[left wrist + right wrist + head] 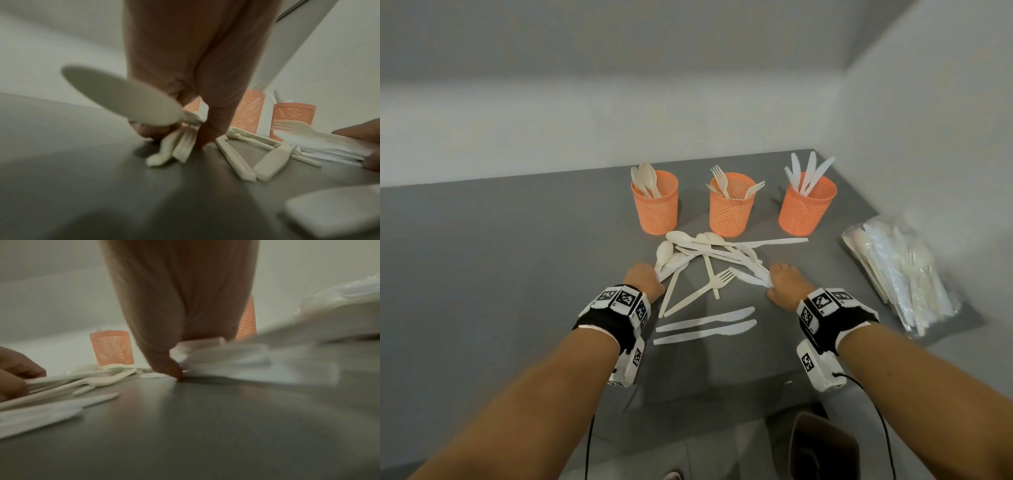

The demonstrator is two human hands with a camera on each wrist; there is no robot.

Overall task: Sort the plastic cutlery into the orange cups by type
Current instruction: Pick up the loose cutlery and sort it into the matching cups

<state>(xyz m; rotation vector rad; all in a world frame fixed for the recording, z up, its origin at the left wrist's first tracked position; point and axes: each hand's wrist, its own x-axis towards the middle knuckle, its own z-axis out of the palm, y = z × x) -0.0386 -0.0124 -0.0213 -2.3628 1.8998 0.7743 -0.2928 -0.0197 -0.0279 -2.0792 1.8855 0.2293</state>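
Two white plastic knives (705, 325) lie side by side nearest the desk's (500, 257) front edge, between our wrists. Just beyond, our left hand (643, 279) pinches cream plastic spoons (174, 146) and our right hand (786, 284) grips white knives (751, 277), flanking the loose cutlery heap (719, 250). Three orange mesh cups (731, 205) stand along the back edge, holding spoons, forks and knives.

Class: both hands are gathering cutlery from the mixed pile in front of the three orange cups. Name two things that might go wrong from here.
1. The left hand grips several spoons at once; one may slip from the grip.
2. The pile is tangled, so the right hand, pulling out its white knives, might drag a fork into the knife cup.
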